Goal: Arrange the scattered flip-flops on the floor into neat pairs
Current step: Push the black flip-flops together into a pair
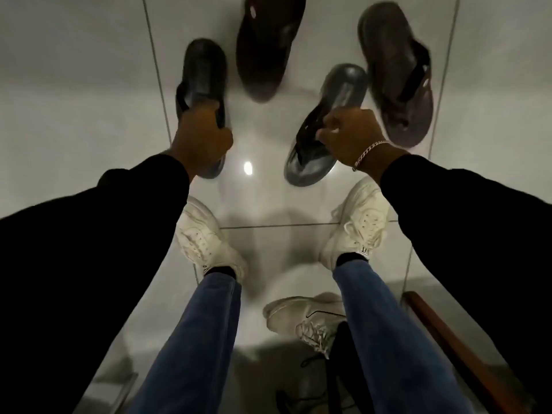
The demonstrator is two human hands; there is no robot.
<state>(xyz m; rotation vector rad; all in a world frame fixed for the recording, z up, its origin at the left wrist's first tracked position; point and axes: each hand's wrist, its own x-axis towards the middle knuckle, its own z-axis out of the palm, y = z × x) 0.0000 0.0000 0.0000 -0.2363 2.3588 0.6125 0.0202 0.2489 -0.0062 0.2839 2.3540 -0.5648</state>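
Two grey flip-flops are gripped, one per hand. Left grey flip-flop (203, 85) at 11 o'clock: left hand (201, 138) closed around its strap. Right grey flip-flop (324, 127) at 1 o'clock, tilted: right hand (351, 135) clamped on its strap. Two brown flip-flops, one (265, 46) at 12 o'clock, one (397, 73) at 2 o'clock, lie on the tiled floor (89, 70). White sneakers (206, 237) stand at 6 o'clock

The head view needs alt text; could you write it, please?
Each hand grips one grey flip-flop by its strap: left hand, right hand. Two brown flip-flops lie beyond on the white tiled floor.
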